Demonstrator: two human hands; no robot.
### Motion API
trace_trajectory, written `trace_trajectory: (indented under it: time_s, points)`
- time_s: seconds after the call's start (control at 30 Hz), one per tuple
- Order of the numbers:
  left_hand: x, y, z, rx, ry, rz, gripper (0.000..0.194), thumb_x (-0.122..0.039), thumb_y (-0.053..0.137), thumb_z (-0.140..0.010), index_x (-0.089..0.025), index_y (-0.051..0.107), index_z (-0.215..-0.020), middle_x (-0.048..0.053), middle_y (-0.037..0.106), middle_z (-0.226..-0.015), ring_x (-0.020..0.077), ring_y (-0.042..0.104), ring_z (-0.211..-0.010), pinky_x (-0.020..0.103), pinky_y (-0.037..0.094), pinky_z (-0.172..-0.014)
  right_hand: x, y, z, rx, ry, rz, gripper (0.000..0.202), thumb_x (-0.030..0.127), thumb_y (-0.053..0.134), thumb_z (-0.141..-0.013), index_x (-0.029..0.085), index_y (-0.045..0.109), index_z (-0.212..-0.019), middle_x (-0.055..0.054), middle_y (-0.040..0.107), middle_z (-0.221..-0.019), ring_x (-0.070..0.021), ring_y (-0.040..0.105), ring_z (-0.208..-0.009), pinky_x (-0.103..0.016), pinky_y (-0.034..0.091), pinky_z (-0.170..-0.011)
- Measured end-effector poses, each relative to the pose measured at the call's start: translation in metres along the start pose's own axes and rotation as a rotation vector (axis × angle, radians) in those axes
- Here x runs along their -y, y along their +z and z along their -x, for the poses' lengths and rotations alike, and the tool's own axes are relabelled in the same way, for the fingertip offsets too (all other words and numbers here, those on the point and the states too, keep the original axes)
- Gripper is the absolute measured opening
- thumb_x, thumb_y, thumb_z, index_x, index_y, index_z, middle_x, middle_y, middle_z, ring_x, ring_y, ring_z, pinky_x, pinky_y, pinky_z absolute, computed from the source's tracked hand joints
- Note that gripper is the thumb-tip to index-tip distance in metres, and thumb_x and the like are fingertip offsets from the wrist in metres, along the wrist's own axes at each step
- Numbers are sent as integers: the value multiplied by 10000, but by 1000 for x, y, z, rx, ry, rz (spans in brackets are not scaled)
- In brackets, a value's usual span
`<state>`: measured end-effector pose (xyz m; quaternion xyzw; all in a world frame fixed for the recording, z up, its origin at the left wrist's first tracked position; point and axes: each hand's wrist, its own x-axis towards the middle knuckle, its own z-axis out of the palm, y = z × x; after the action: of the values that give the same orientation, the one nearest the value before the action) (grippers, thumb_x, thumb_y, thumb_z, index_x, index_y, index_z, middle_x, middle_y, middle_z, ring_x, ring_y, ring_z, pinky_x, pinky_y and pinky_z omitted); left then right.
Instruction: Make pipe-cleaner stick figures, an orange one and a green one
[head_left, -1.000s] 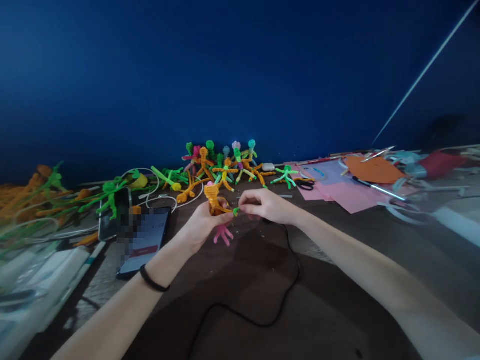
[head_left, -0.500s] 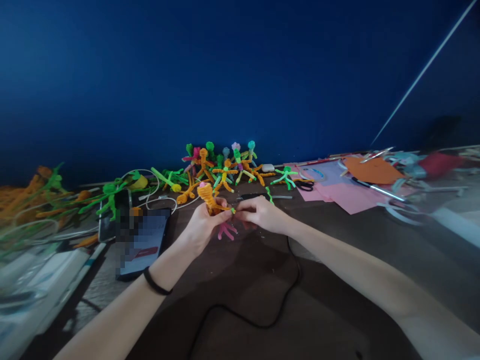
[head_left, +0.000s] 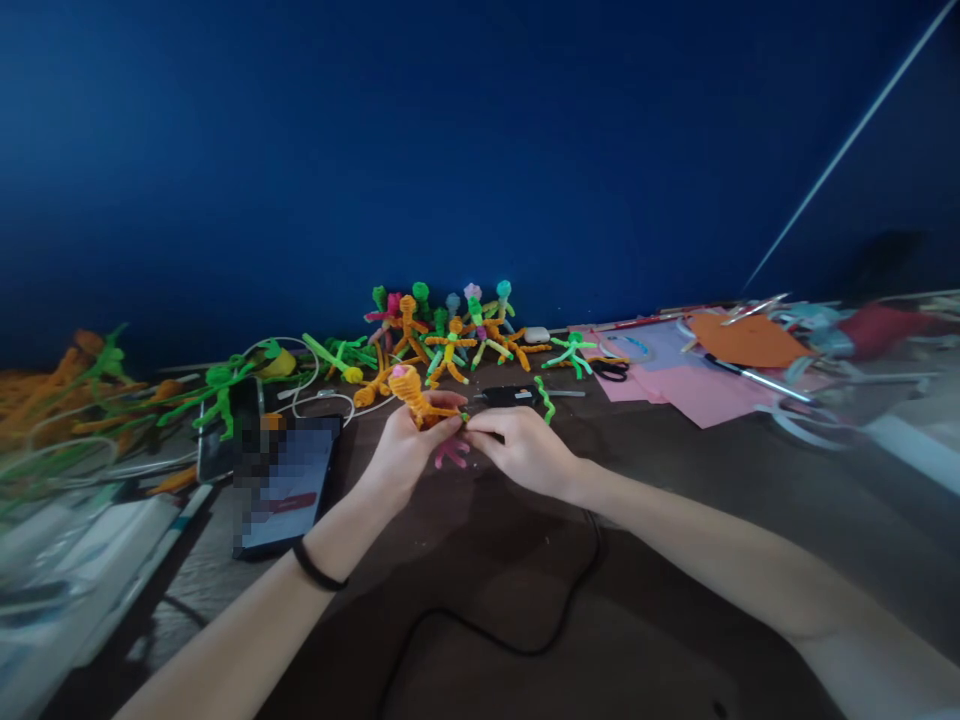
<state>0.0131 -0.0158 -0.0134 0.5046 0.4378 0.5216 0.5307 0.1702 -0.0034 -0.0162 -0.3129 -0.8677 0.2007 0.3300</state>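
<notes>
An orange fuzzy figure (head_left: 410,391) with a pink top is held in my left hand (head_left: 403,447), its fingers closed round the lower body. One orange limb ends in a small green tip between the two hands. My right hand (head_left: 523,452) pinches at that tip with thumb and forefinger. Pink fuzzy limbs (head_left: 452,453) hang below my left fingers. A bent green fuzzy stem (head_left: 545,399) lies just beyond my right hand, beside a small black object (head_left: 510,396).
Several fuzzy figures (head_left: 450,350) stand by the blue wall. Left are a tablet (head_left: 292,490), a phone (head_left: 229,430) and white cables. Pink paper (head_left: 701,393), black scissors (head_left: 609,370) and a pen (head_left: 757,380) lie right. A black cable (head_left: 517,652) curves across the near table.
The orange figure has tilted and shifted slightly left with my left hand. My right hand has turned and moved a little lower, uncovering more of the black object and green stem.
</notes>
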Motion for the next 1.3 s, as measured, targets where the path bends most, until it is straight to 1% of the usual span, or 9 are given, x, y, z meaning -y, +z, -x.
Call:
trace_trajectory:
  time_s: [0.1,0.23,0.4,0.57,0.73,0.9,1.03,1.17,1.3]
  points:
    - [0,-3,-1,57,-29,-51,271,-227,663,-637,-123,591,-877,19,605,-721,124,589,-521,252,504,-455,-2,1,1,-3,-23,49,206,177,440,-834,147,616,-730,-53,642,-785,-132,575,-738,-225,394,-678]
    - [0,-5,-2,98,-56,-116,256,-254,647,-656,-119,604,-870,21,604,-669,127,588,-518,231,485,-448,-6,2,1,-8,-20,95,197,173,449,-828,147,634,-768,-61,652,-811,-146,591,-772,-238,411,-702]
    - [-2,-5,-2,42,-11,-261,206,-255,641,-645,-129,596,-802,5,586,-680,105,569,-500,205,468,-415,-8,3,-1,4,9,104,169,156,486,-804,151,655,-800,-61,666,-866,-158,607,-809,-246,426,-733]
    - [-3,-5,-2,17,17,-360,159,-238,614,-653,-138,578,-771,-9,561,-656,90,545,-472,192,460,-392,-10,5,-2,5,10,94,181,186,483,-816,165,663,-826,-53,671,-873,-156,611,-813,-248,430,-733]
    - [-2,-5,-3,-13,25,-392,158,-255,599,-659,-136,579,-761,-7,550,-647,93,540,-474,198,466,-391,-10,4,-2,-2,-18,103,192,212,472,-829,162,658,-822,-49,671,-838,-148,608,-772,-242,423,-691]
    - [-4,-3,-2,-41,36,-419,134,-250,594,-656,-133,577,-719,-10,532,-658,90,527,-480,199,465,-373,-10,2,-1,18,-75,209,179,249,486,-824,160,636,-863,-55,658,-842,-147,595,-778,-239,406,-673]
    - [-4,-2,-1,-38,-7,-370,128,-236,596,-655,-126,551,-704,-28,506,-594,83,516,-417,188,438,-337,-10,0,0,4,-140,361,176,239,461,-836,144,610,-837,-55,636,-799,-141,586,-740,-231,382,-608]
    - [1,-3,-1,-38,-60,-198,167,-234,611,-642,-120,531,-735,-37,493,-552,95,514,-375,201,428,-319,-9,0,0,-100,-215,470,199,251,410,-865,134,566,-898,-54,624,-815,-132,579,-726,-227,363,-575]
    - [1,-2,-1,-81,-81,-65,169,-191,638,-601,-110,544,-715,-34,504,-543,79,506,-401,184,431,-360,-7,2,2,-151,-312,590,173,199,382,-874,138,544,-885,-34,603,-730,-122,559,-677,-229,347,-563]
